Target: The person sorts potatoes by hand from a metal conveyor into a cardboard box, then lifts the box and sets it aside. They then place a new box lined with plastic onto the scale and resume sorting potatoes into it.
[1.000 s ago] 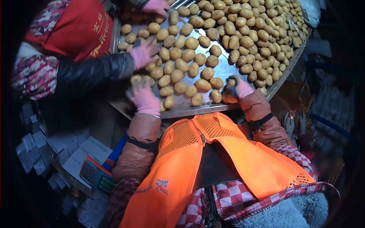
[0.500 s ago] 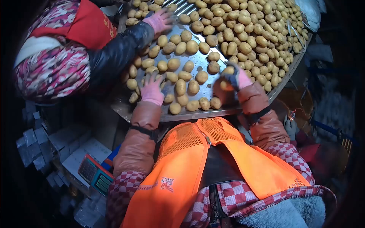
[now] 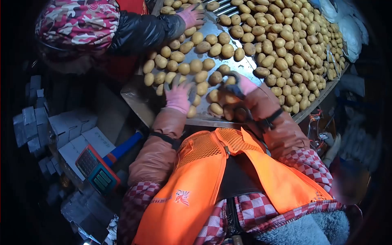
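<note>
Loose potatoes (image 3: 227,51) lie spread over a metal table (image 3: 212,28), with a large heap of potatoes (image 3: 298,53) on its right side. My left hand (image 3: 179,93), in a pink glove with dark fingertips, rests among potatoes near the front edge, fingers spread. My right hand (image 3: 241,85), gloved alike, is bent over potatoes at the front centre, its fingers curled around one of them. A few potatoes sit in shadow below that hand.
A co-worker's gloved hand (image 3: 192,15) reaches over the table's far left. Metal rollers (image 3: 222,8) show at the back. White boxes (image 3: 85,139) and a red-framed scale display (image 3: 96,167) are at the lower left. Pale sacks (image 3: 347,34) lie at the back right.
The view has shifted. My right hand has moved inward toward my left hand, and the potatoes between them are closer together. The co-worker's hand remains at the far left.
</note>
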Demonstrator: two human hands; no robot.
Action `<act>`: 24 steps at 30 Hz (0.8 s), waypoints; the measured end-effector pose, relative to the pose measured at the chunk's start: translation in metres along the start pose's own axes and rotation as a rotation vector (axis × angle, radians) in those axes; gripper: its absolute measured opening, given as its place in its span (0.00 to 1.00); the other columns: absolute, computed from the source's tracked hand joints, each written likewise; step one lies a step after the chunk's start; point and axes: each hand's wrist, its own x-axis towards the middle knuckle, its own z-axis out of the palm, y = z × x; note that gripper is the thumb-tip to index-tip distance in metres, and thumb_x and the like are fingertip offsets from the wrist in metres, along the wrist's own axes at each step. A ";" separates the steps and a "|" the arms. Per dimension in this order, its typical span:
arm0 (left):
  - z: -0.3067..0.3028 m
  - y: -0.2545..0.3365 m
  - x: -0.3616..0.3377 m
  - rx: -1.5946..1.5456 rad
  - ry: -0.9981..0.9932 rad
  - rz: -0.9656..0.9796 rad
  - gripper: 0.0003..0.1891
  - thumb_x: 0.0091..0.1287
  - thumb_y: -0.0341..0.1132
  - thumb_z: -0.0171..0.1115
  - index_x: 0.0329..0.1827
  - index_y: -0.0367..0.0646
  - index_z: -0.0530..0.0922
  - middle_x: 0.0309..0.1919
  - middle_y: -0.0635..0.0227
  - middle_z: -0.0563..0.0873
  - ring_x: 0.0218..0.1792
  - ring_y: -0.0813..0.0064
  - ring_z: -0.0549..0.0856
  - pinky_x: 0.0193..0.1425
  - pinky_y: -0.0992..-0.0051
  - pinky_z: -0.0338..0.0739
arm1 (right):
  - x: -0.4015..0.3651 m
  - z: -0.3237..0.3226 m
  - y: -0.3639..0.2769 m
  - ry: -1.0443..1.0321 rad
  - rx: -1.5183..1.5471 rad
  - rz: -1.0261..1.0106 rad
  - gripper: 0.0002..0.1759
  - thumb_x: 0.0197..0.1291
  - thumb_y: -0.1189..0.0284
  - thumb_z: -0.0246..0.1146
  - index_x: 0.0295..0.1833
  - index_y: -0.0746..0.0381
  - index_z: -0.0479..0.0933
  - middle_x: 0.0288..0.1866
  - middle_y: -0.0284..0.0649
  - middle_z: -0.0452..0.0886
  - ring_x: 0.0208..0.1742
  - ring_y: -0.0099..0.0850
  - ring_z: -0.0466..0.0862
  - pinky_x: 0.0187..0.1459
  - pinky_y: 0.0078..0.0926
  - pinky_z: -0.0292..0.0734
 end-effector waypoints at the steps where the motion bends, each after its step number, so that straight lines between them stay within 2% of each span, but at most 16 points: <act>1: -0.001 -0.009 -0.005 0.044 -0.007 -0.049 0.26 0.57 0.51 0.70 0.61 0.63 0.80 0.64 0.73 0.79 0.76 0.61 0.62 0.77 0.45 0.53 | -0.011 -0.008 0.003 0.031 0.060 0.074 0.33 0.56 0.70 0.70 0.66 0.63 0.68 0.53 0.48 0.85 0.54 0.36 0.84 0.56 0.35 0.79; 2: -0.002 -0.015 -0.008 0.089 -0.009 -0.090 0.26 0.58 0.52 0.69 0.61 0.62 0.80 0.63 0.73 0.80 0.76 0.62 0.62 0.77 0.46 0.54 | -0.022 -0.019 0.010 0.070 0.121 0.146 0.31 0.56 0.71 0.69 0.65 0.65 0.69 0.53 0.48 0.85 0.54 0.34 0.84 0.56 0.34 0.79; 4: -0.038 -0.019 -0.009 0.061 -0.055 -0.285 0.27 0.62 0.55 0.66 0.62 0.57 0.80 0.63 0.70 0.80 0.75 0.61 0.65 0.76 0.47 0.55 | -0.051 -0.037 0.057 0.093 0.135 0.115 0.30 0.55 0.72 0.70 0.63 0.65 0.70 0.52 0.49 0.85 0.55 0.34 0.85 0.55 0.33 0.80; 5: -0.026 -0.021 -0.005 0.098 -0.032 -0.476 0.26 0.62 0.52 0.66 0.63 0.54 0.79 0.62 0.68 0.80 0.73 0.61 0.67 0.76 0.48 0.57 | -0.062 -0.048 0.090 0.105 0.131 0.138 0.29 0.54 0.72 0.71 0.61 0.65 0.71 0.51 0.49 0.85 0.55 0.35 0.85 0.56 0.33 0.80; 6: -0.038 -0.014 0.000 0.035 0.062 -0.435 0.24 0.62 0.45 0.67 0.62 0.54 0.79 0.63 0.66 0.80 0.72 0.60 0.69 0.76 0.49 0.58 | -0.070 -0.051 0.115 0.124 0.104 0.212 0.28 0.53 0.71 0.72 0.60 0.64 0.72 0.51 0.48 0.86 0.55 0.36 0.85 0.56 0.33 0.80; 7: -0.042 -0.005 0.011 -0.006 0.119 -0.316 0.22 0.62 0.41 0.66 0.61 0.54 0.79 0.62 0.66 0.80 0.72 0.60 0.69 0.75 0.51 0.60 | -0.090 -0.050 0.065 0.095 -0.306 0.369 0.28 0.52 0.67 0.72 0.59 0.61 0.75 0.52 0.47 0.86 0.55 0.38 0.86 0.57 0.33 0.79; 9: -0.038 0.021 0.048 -0.132 0.187 -0.074 0.20 0.63 0.31 0.62 0.59 0.53 0.80 0.61 0.63 0.81 0.70 0.58 0.71 0.73 0.54 0.66 | -0.082 -0.024 0.093 0.061 -0.334 0.392 0.29 0.51 0.60 0.73 0.59 0.57 0.78 0.52 0.47 0.86 0.55 0.40 0.85 0.58 0.35 0.79; 10: -0.038 0.034 0.077 -0.162 0.109 -0.026 0.20 0.64 0.32 0.62 0.60 0.54 0.80 0.62 0.63 0.81 0.71 0.57 0.70 0.72 0.55 0.66 | -0.073 -0.006 0.100 0.071 -0.350 0.364 0.30 0.50 0.58 0.74 0.59 0.57 0.78 0.52 0.48 0.86 0.55 0.41 0.85 0.58 0.36 0.79; 11: -0.039 0.046 0.107 -0.190 0.034 0.023 0.20 0.64 0.33 0.62 0.61 0.54 0.80 0.62 0.64 0.80 0.71 0.57 0.70 0.72 0.55 0.67 | -0.065 0.007 0.090 0.095 -0.234 0.337 0.30 0.51 0.58 0.74 0.59 0.57 0.78 0.52 0.47 0.86 0.54 0.40 0.85 0.57 0.35 0.79; 12: -0.037 0.058 0.141 -0.317 0.013 0.073 0.24 0.63 0.38 0.64 0.65 0.57 0.77 0.63 0.64 0.80 0.71 0.56 0.71 0.73 0.51 0.64 | -0.056 0.017 0.081 0.120 -0.117 0.308 0.30 0.52 0.57 0.73 0.59 0.58 0.78 0.52 0.47 0.86 0.54 0.40 0.85 0.56 0.35 0.79; 13: -0.033 0.070 0.167 -0.443 -0.011 0.123 0.28 0.61 0.42 0.66 0.68 0.59 0.75 0.64 0.64 0.79 0.70 0.55 0.72 0.75 0.47 0.61 | -0.049 0.022 0.072 0.046 -0.054 0.230 0.29 0.55 0.58 0.72 0.60 0.59 0.77 0.52 0.48 0.86 0.53 0.39 0.86 0.55 0.34 0.79; 16: -0.027 0.113 0.200 -0.051 0.101 0.276 0.29 0.66 0.46 0.65 0.72 0.61 0.72 0.69 0.63 0.75 0.69 0.52 0.72 0.73 0.51 0.65 | -0.029 0.028 0.071 -0.029 0.078 -0.079 0.25 0.62 0.61 0.68 0.61 0.62 0.76 0.50 0.48 0.85 0.50 0.38 0.86 0.52 0.33 0.80; 17: -0.029 0.114 0.197 -0.002 0.039 0.291 0.30 0.66 0.47 0.64 0.73 0.62 0.71 0.70 0.62 0.74 0.69 0.51 0.72 0.73 0.51 0.65 | -0.028 0.029 0.074 -0.034 0.109 -0.195 0.24 0.63 0.62 0.67 0.61 0.63 0.75 0.49 0.48 0.85 0.49 0.37 0.86 0.51 0.33 0.81; 20: -0.026 0.090 0.174 0.060 -0.091 0.311 0.31 0.66 0.49 0.63 0.74 0.65 0.69 0.74 0.61 0.69 0.71 0.51 0.70 0.73 0.50 0.64 | -0.051 0.018 0.087 -0.021 0.977 0.101 0.27 0.62 0.65 0.70 0.63 0.63 0.73 0.51 0.46 0.85 0.50 0.39 0.85 0.51 0.37 0.83; 22: -0.004 0.061 0.136 -0.023 -0.097 0.283 0.31 0.66 0.49 0.63 0.74 0.67 0.69 0.75 0.62 0.68 0.72 0.52 0.69 0.73 0.51 0.65 | -0.068 0.004 0.088 0.118 1.201 0.236 0.27 0.67 0.60 0.66 0.65 0.63 0.72 0.53 0.45 0.84 0.49 0.39 0.86 0.51 0.40 0.83; 24: -0.010 0.049 0.089 -0.118 -0.059 0.148 0.27 0.68 0.52 0.60 0.71 0.67 0.73 0.72 0.66 0.71 0.72 0.55 0.69 0.73 0.49 0.63 | -0.082 -0.008 0.081 0.162 1.366 0.225 0.21 0.69 0.57 0.63 0.58 0.59 0.75 0.41 0.39 0.83 0.44 0.35 0.86 0.46 0.36 0.83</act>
